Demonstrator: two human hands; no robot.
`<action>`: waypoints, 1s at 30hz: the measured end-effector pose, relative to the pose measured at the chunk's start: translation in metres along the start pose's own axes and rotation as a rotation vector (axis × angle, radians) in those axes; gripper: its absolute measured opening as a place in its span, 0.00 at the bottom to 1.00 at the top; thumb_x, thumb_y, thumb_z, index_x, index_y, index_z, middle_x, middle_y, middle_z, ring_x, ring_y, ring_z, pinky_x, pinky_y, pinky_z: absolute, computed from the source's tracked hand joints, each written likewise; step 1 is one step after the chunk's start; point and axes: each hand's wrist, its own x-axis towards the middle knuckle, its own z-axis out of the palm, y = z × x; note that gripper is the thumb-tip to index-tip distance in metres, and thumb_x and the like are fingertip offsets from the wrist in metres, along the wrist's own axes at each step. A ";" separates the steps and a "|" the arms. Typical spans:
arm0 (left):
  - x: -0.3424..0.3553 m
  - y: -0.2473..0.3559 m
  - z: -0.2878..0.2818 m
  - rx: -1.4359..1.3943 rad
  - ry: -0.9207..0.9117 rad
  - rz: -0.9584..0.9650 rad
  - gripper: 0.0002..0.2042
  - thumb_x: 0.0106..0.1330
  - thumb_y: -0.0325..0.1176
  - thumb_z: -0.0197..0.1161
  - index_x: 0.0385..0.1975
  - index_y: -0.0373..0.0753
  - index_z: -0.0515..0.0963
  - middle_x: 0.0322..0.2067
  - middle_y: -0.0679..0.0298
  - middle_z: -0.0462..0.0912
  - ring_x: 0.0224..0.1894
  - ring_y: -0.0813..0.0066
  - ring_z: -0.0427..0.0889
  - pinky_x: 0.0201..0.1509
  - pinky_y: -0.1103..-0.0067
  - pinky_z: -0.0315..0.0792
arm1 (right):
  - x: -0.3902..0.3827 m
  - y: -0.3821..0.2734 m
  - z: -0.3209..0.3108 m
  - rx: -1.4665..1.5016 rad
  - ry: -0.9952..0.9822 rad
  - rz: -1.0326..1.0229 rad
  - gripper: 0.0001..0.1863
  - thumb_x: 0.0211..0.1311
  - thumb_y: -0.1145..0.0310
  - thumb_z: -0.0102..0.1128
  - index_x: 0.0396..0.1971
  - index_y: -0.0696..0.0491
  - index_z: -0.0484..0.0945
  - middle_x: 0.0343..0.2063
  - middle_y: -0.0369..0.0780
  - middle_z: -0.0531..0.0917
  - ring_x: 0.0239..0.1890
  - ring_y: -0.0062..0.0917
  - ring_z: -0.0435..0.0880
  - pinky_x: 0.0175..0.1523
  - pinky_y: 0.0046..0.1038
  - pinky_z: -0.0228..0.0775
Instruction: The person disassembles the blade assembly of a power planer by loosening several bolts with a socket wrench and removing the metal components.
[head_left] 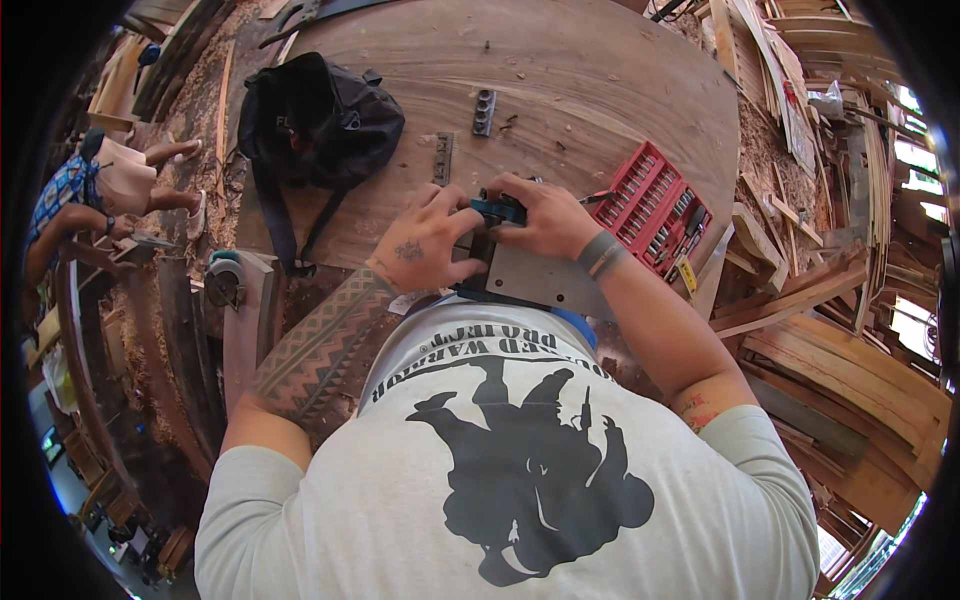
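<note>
In front of my waist lies a tool with a flat grey metal plate [535, 275] and a dark slot; it looks like a power planer turned base up. My left hand [425, 240] is closed about its left side, thumb and fingers bent around the dark part. From the right, my right hand [545, 218] pinches a teal part [499, 211] at the far end of the plate. My fingers partly hide the teal part and the slot. Just beyond my hands, a short metal bar [443, 158] and a darker bar with round holes [484, 112] rest on the wooden table [590, 90].
Right of my hands sits an open red case [630, 215] of bits and sockets. A black backpack [320, 120] lies on the table's left. Beyond are a circular saw [224, 280], planks [840, 370], shavings, and another person [95, 190] at far left.
</note>
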 end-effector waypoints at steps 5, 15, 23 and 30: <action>-0.007 -0.005 0.010 0.134 0.087 0.037 0.38 0.48 0.50 0.88 0.61 0.48 0.80 0.64 0.55 0.78 0.75 0.47 0.71 0.82 0.44 0.51 | -0.003 0.003 -0.001 0.014 0.020 -0.017 0.33 0.60 0.51 0.77 0.64 0.45 0.80 0.53 0.46 0.91 0.58 0.48 0.89 0.62 0.46 0.80; -0.001 -0.010 0.013 0.083 -0.168 -0.069 0.52 0.52 0.56 0.85 0.77 0.53 0.65 0.69 0.60 0.78 0.77 0.55 0.71 0.82 0.48 0.51 | -0.007 0.009 -0.002 0.050 0.016 -0.029 0.33 0.59 0.54 0.80 0.63 0.47 0.81 0.49 0.49 0.90 0.54 0.48 0.90 0.60 0.44 0.81; 0.011 0.003 -0.002 0.054 -0.304 -0.190 0.58 0.46 0.53 0.89 0.81 0.53 0.65 0.71 0.60 0.79 0.76 0.56 0.73 0.77 0.55 0.57 | -0.009 0.004 -0.003 0.054 0.031 0.033 0.34 0.59 0.53 0.80 0.64 0.47 0.80 0.49 0.49 0.90 0.53 0.48 0.91 0.59 0.44 0.82; 0.014 0.006 -0.002 0.093 -0.271 -0.136 0.59 0.50 0.54 0.85 0.85 0.59 0.60 0.68 0.61 0.81 0.71 0.55 0.75 0.75 0.53 0.59 | -0.018 0.012 0.010 -0.178 0.402 -0.260 0.31 0.57 0.57 0.82 0.59 0.49 0.80 0.49 0.44 0.86 0.58 0.46 0.86 0.67 0.40 0.76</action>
